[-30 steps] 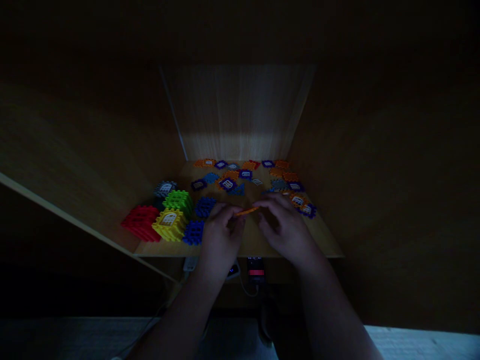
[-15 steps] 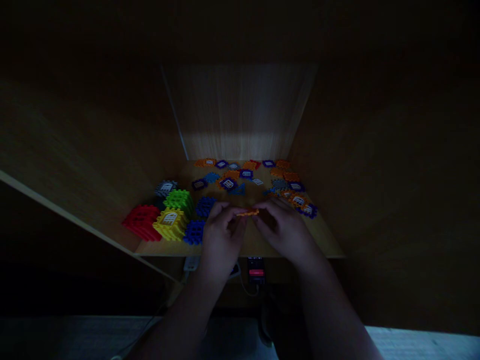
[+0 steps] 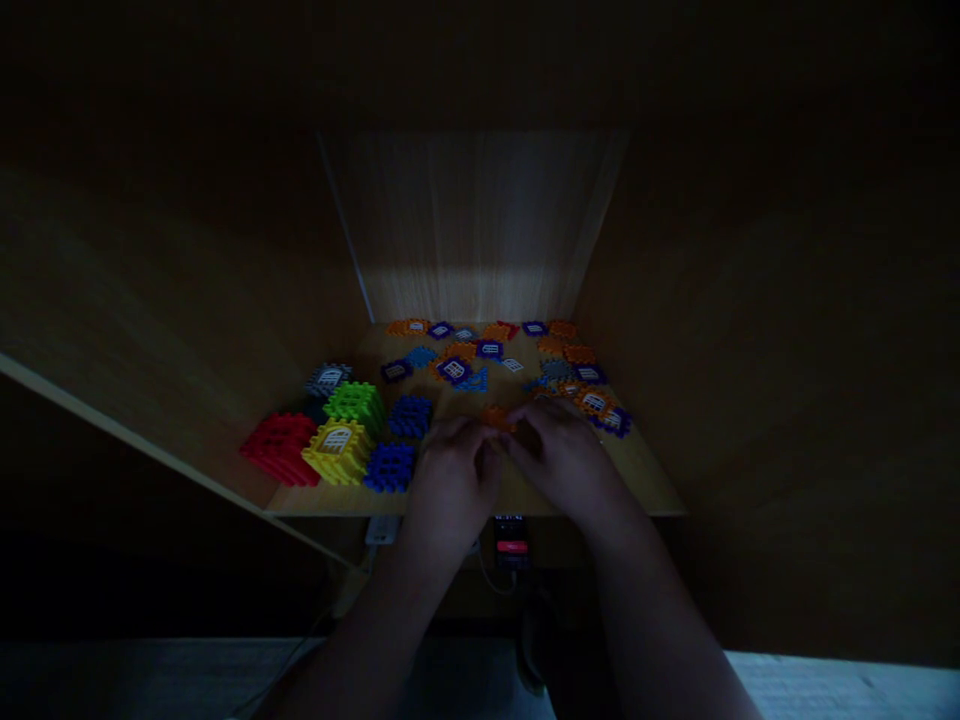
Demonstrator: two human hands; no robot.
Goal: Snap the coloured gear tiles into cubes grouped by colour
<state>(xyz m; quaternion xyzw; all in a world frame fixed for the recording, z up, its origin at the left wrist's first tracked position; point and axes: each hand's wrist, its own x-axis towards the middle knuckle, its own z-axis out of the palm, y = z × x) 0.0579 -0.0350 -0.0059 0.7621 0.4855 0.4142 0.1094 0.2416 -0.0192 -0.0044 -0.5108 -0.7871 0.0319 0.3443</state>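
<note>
An orange interlocking plastic tile (image 3: 496,416) is pinched between my two hands above the front half of the wooden shelf (image 3: 525,488). My left hand (image 3: 459,470) has its fingers closed at the tile's near left edge. From the other side, my right hand (image 3: 562,455) grips the right edge, thumb and fingertips together. The fingers cover part of the tile. Left of my left hand stand blue tile stacks (image 3: 390,467), a yellow stack (image 3: 339,450) topped by a white window piece, a green stack (image 3: 355,405) and a red stack (image 3: 282,448).
Loose orange, purple, blue and grey tiles, such as a purple tile (image 3: 454,370), lie across the back and right of the shelf. A grey stack (image 3: 328,378) stands at the left wall. Below the shelf edge is a phone (image 3: 511,543) with a cable. The picture is dark.
The orange tile has turned from nearly edge-on to showing more of its flat face. My left hand has shifted slightly right, nearer to my right hand.
</note>
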